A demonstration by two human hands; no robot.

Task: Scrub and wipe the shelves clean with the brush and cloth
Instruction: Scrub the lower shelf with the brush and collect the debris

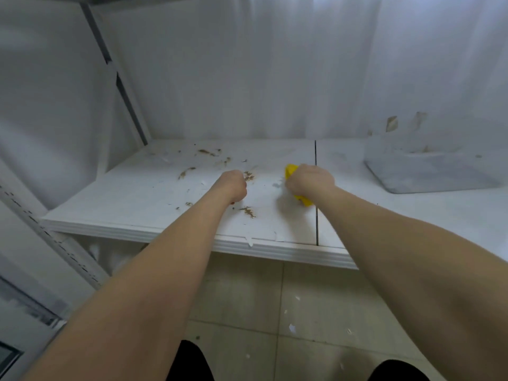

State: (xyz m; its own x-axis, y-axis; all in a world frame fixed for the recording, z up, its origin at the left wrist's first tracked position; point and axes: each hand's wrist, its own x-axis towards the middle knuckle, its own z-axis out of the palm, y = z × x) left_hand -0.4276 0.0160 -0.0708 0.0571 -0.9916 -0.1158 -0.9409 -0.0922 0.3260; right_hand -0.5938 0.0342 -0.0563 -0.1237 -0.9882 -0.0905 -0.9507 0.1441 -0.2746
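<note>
A white shelf board carries brown dirt smears and small white flakes. My right hand grips a yellow object, and yellow ends stick out past the hand at front and back. It looks like the brush and is pressed onto the shelf near a dark seam. My left hand is curled into a fist and rests on the shelf beside a dirt patch. I see nothing held in it. No cloth is in view.
A clear plastic tub stands on the shelf at the right. White sheeting hangs behind the shelf. A slotted metal upright runs along the left. Below the shelf edge lies a tiled floor with paper scraps.
</note>
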